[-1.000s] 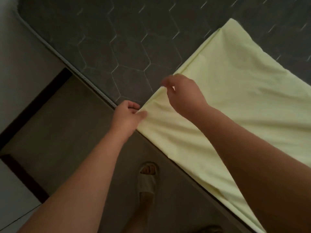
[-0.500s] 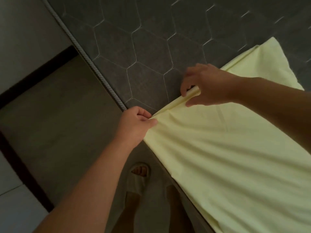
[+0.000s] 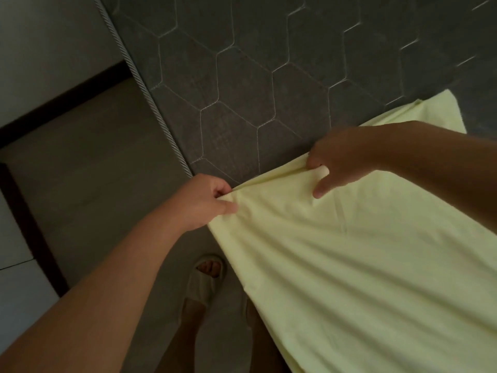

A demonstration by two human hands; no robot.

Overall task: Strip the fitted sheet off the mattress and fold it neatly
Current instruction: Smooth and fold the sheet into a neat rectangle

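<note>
As the left hand pinches it, sheet slants up-right

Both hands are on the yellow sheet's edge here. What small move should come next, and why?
Probably slide the right hand farther along the edge, away from the left hand, to pull it taut. Both grip the sheet by its edge, close together, and the cloth between them lies creased on the mattress.

Left hand pinching sheet, right hand gripping it, fingers curled, forearms outstretched
</note>
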